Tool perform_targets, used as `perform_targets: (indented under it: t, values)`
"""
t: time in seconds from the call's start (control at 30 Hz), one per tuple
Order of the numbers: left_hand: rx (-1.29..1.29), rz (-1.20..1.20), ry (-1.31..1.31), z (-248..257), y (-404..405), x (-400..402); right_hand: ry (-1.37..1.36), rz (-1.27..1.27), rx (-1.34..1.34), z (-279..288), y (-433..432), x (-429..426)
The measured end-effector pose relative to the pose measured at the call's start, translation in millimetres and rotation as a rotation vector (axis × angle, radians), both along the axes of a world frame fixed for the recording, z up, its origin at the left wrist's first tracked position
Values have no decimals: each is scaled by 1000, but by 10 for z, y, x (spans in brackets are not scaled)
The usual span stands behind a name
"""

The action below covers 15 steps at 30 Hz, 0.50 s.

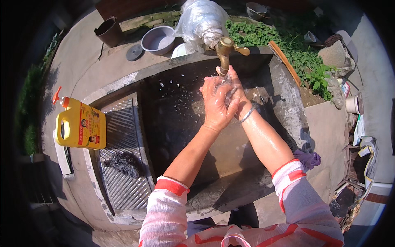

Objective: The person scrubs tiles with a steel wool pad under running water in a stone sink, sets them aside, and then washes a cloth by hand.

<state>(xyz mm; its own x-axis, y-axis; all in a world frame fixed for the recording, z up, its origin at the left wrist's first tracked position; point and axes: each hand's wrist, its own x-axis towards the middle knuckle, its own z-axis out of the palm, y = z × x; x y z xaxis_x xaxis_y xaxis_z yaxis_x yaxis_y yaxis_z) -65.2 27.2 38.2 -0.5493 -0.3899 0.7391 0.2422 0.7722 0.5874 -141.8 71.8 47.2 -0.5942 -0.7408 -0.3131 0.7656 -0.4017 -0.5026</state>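
Note:
Water runs from a brass tap (pixel 224 57) over both my wet hands, which touch each other above a dark stone sink (pixel 123 81). My left hand (pixel 218 100) lies over the other, its back towards me and its fingers loosely spread; nothing shows in it. Behind it, my right hand (pixel 239 89) is partly hidden, with a silver bracelet (pixel 247 115) at the wrist. Drops of water spray to the left of the hands. A dark, wet scouring pad or cloth (pixel 125 164) rests on the ribbed washboard (pixel 122 188) at the sink's left.
A yellow pump jug (pixel 83 123) stands at the sink's left rim. A wooden-backed brush (pixel 285 63) leans at the back right corner, and a purple cloth (pixel 307 160) hangs at the right rim. Behind are a grey basin (pixel 158 40), a dark bucket (pixel 109 31) and plastic wrapping (pixel 202 21) around the pipe.

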Motion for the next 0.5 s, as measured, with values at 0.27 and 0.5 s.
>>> perform_targets:
  t: [0.27,0.5]
  values:
    - [108,51,-128,-61,-254,-253,254,-320,184,-282,-91,74]
    - [1538,-175,-51,-556,-725,-434,1752,-58,801,-282,-63,-117]
